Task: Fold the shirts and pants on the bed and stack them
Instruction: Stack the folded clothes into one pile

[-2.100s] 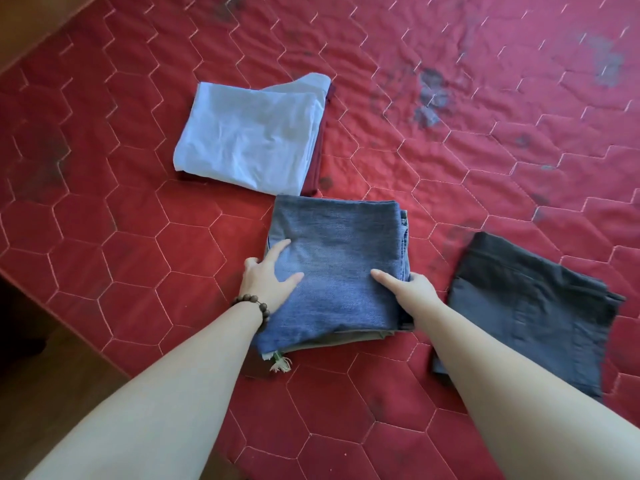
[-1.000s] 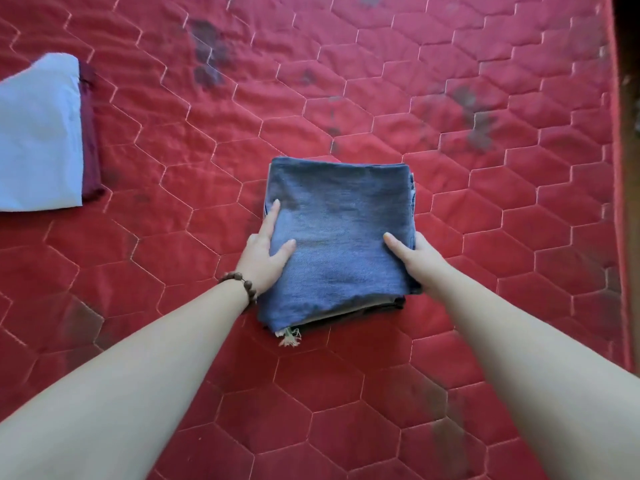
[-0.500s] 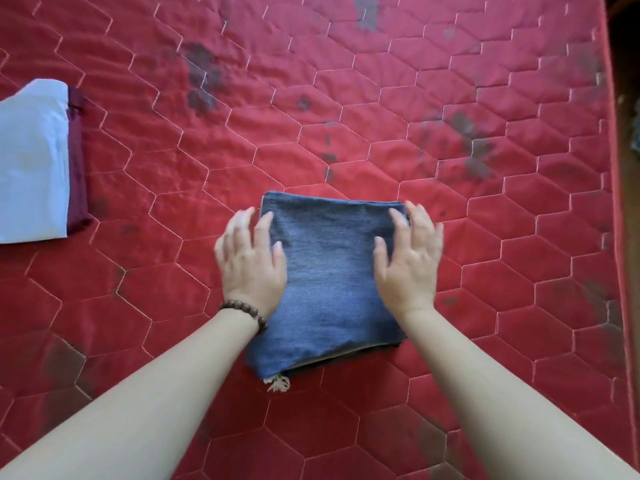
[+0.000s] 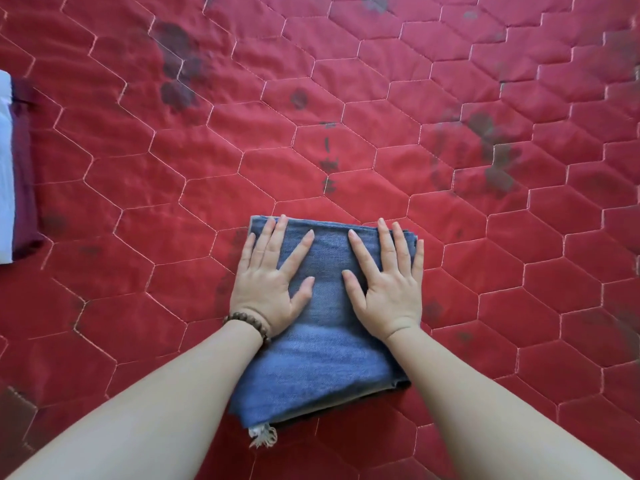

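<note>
Folded blue jeans (image 4: 323,368) top a small stack on the red quilted bed (image 4: 346,116), with a darker layer peeking out at the near edge and a frayed tassel at the near left corner. My left hand (image 4: 272,282), with a bead bracelet at the wrist, lies flat on the jeans' left half with fingers spread. My right hand (image 4: 386,282) lies flat on the right half the same way. Both press down on the denim.
At the far left edge lies a folded light blue shirt (image 4: 5,168) on top of a maroon garment (image 4: 24,168). Dark stains mark the quilt (image 4: 180,71) beyond the jeans. The bed's right edge is blurred.
Both hands left the stack's sides, where they held it as it moved across the bed, and now lie flat and spread on top. The dark folded pants no longer show on their own.
</note>
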The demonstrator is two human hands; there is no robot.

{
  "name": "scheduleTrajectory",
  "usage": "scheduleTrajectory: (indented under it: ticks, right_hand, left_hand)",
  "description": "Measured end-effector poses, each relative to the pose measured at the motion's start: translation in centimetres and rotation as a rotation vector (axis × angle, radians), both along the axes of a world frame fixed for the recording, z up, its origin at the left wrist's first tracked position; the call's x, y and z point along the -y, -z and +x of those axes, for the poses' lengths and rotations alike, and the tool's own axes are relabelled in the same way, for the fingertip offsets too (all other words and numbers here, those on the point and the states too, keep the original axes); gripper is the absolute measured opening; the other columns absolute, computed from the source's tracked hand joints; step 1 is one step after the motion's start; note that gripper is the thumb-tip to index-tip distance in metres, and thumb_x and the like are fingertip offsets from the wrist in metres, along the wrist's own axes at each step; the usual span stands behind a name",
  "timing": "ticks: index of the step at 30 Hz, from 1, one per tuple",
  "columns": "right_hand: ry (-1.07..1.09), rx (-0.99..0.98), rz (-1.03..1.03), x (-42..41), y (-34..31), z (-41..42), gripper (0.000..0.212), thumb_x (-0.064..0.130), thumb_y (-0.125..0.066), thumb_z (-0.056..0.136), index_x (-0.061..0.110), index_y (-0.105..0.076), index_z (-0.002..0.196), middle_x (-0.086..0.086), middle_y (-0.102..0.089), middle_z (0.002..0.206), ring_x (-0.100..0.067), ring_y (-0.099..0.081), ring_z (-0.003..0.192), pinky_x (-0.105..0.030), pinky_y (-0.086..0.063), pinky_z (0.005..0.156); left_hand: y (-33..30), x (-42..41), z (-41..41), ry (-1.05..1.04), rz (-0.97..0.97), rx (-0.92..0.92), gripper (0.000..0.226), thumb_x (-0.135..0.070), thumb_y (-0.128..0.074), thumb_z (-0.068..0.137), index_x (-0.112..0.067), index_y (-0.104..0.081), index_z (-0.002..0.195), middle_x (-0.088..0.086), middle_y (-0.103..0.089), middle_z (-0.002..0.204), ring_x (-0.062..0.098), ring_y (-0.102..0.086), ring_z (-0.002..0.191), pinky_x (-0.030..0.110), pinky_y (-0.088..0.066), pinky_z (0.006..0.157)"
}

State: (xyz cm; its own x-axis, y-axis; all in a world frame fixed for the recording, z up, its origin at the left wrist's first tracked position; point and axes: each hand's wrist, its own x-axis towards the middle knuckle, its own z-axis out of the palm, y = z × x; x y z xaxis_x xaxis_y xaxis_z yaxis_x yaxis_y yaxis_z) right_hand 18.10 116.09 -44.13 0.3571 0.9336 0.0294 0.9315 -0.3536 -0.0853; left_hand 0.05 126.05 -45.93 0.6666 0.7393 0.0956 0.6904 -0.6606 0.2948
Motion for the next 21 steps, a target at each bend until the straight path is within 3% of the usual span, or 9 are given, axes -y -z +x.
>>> scheduleTrajectory:
  ticks: [4, 10, 15, 21]
  right_hand:
    - [-0.001, -0.025, -0.029, 0.2, -0.4, -0.1, 0.058, 0.057, -0.032, 0.091, 0.04, -0.027, 0.147, -0.009, -0.022, 0.158, -0.026, -0.012, 0.147, -0.054, -0.003, 0.117]
    - [-0.011, -0.012, -0.198, 0.9, -3.4, -1.1, 0.065, 0.065, -0.019, 0.091, 0.042, -0.006, 0.15, -0.01, 0.005, 0.161, -0.029, 0.014, 0.146, -0.06, 0.006, 0.114]
    - [-0.067, 0.018, -0.176, 5.8, -2.8, -3.6, 0.071, 0.07, -0.031, 0.085, 0.042, -0.018, 0.149, -0.013, -0.003, 0.16, -0.035, 0.004, 0.147, -0.071, -0.005, 0.108]
    - [-0.048, -0.074, -0.118, 5.3, -0.7, -2.6, 0.064, 0.058, -0.035, 0.088, 0.044, -0.018, 0.148, -0.006, -0.003, 0.161, -0.028, 0.004, 0.148, -0.066, -0.011, 0.111]
  left_hand:
    - [-0.3, 0.3, 0.0, 0.001, -0.015, -0.008, 0.068, -0.052, -0.041, 0.085, -0.033, -0.023, 0.148, 0.012, -0.018, 0.157, 0.024, -0.012, 0.146, 0.047, -0.01, 0.118]
    - [-3.9, 2.3, -0.6, -0.086, -0.072, -0.141, 0.065, -0.054, -0.037, 0.089, -0.038, -0.019, 0.149, 0.011, -0.006, 0.16, 0.033, 0.003, 0.147, 0.054, -0.005, 0.117]
    - [-3.0, 6.8, -2.4, -0.012, -0.041, -0.275, 0.076, -0.081, -0.022, 0.08, -0.049, -0.009, 0.147, 0.011, 0.004, 0.16, 0.043, 0.009, 0.144, 0.069, -0.01, 0.108]
    - [-1.0, 6.4, -1.8, -0.057, -0.052, -0.244, 0.078, -0.078, -0.03, 0.078, -0.049, -0.009, 0.147, 0.01, 0.003, 0.16, 0.042, 0.006, 0.144, 0.068, -0.018, 0.105]
